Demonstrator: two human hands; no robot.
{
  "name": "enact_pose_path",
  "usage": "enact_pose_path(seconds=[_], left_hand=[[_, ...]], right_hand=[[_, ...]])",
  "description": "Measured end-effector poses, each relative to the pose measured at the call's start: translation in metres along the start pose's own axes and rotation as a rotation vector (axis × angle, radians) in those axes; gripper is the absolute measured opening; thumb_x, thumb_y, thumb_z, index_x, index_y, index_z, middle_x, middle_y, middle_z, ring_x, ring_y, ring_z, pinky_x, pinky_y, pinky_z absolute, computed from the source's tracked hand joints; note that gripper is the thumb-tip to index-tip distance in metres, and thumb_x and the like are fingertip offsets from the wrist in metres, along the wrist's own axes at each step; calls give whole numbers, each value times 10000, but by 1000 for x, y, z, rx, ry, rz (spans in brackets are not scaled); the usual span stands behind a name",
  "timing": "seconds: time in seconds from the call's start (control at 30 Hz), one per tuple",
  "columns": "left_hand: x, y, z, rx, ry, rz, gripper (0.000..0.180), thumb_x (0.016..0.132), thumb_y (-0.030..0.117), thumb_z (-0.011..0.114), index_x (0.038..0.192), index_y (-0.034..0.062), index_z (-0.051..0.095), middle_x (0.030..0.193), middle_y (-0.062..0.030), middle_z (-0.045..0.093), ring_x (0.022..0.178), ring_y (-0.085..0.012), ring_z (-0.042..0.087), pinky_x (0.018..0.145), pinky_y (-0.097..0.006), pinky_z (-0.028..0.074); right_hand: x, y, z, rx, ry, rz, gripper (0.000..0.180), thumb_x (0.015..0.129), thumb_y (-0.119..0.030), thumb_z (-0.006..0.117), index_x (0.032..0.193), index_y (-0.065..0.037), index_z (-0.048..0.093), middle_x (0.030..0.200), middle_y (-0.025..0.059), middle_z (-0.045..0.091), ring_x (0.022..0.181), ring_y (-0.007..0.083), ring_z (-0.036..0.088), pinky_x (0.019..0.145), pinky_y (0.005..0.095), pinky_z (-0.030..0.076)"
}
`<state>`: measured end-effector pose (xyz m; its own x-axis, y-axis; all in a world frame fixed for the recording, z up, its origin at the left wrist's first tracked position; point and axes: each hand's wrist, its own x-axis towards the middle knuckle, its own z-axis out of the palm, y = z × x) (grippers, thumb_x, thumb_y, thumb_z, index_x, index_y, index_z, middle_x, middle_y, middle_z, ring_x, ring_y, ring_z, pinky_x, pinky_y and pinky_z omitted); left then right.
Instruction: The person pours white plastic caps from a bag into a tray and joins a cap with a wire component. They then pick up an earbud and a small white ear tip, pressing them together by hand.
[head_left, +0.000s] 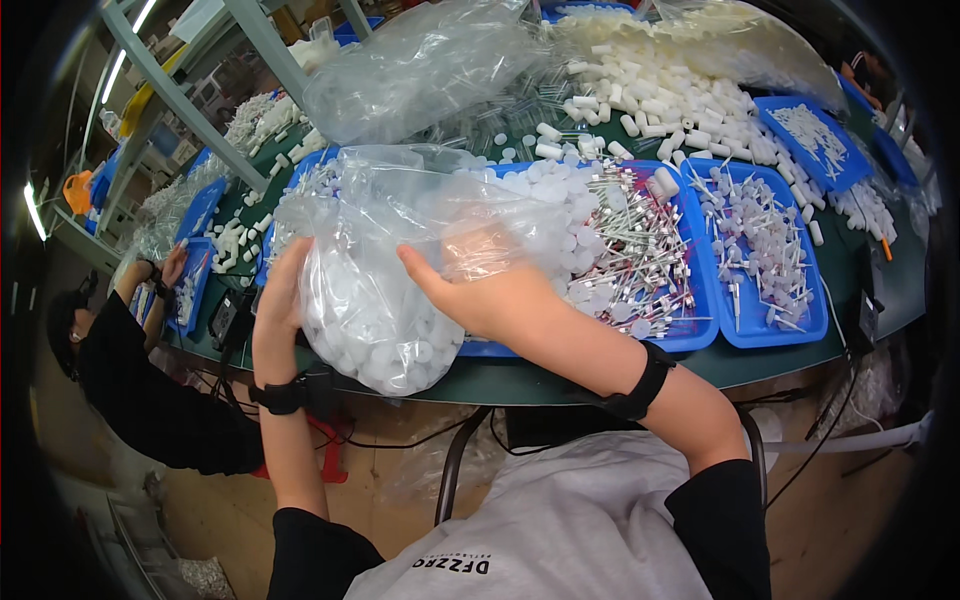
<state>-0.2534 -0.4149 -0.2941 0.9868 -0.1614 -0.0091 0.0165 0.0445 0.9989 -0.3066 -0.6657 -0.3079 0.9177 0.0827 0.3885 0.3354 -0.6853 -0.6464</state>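
A clear plastic bag (375,330), bulging with whitish round caps, hangs over the table's front edge between my hands. My left hand (285,288) grips its left side, the fingers mostly hidden behind it. My right hand (490,290) holds the bag's right side with the thumb raised. Its fingers show only through the plastic film; I cannot tell whether they are inside the bag or beneath a fold. Just beyond my right hand, a blue tray (703,290) contains loose white caps (560,195) and a heap of thin metal-tipped pieces (645,240).
A second blue tray (823,310) of capped sticks stands at the right. White cylinders (690,95), clear tubes and a large plastic bag (420,75) cover the back of the green table. At left, a person (150,370) works beside a grey shelf post (185,95).
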Motion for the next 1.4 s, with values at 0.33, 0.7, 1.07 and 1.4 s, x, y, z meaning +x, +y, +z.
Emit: enact_pose_path(seconds=[0.33, 0.7, 1.07, 1.4], left_hand=[[-38, 10, 69, 1147, 575, 525, 597, 795, 202, 628, 1251, -80, 364, 1245, -230, 434, 1129, -316, 449, 962, -384, 326], [-43, 13, 119, 501, 199, 287, 650, 632, 110, 783, 1157, -34, 428, 1052, -129, 554, 977, -191, 529, 846, -311, 425], [-48, -3, 107, 445, 364, 248, 451, 626, 16, 765, 998, 9, 512, 921, -56, 554, 867, -151, 537, 771, -274, 438], [-49, -25, 83, 28, 498, 314, 257, 812, 53, 583, 1047, 1, 494, 986, -60, 536, 883, -150, 523, 783, -274, 429]], right_hand=[[9, 19, 4, -96, -108, -246, 629, 792, -531, 517, 963, 70, 588, 1037, 257, 545, 987, 378, 513, 880, 419, 398], [-49, -6, -51, -521, -198, -629, 323, 770, -284, 603, 815, 32, 554, 755, 107, 546, 777, 246, 558, 682, 317, 446], [47, 72, -120, -309, -340, -126, 168, 793, -112, 528, 782, 39, 600, 700, 183, 607, 602, 352, 584, 576, 418, 462], [111, 94, -50, -284, -458, -277, 279, 801, -271, 594, 931, -27, 634, 848, 127, 572, 927, 265, 488, 812, 362, 395]])
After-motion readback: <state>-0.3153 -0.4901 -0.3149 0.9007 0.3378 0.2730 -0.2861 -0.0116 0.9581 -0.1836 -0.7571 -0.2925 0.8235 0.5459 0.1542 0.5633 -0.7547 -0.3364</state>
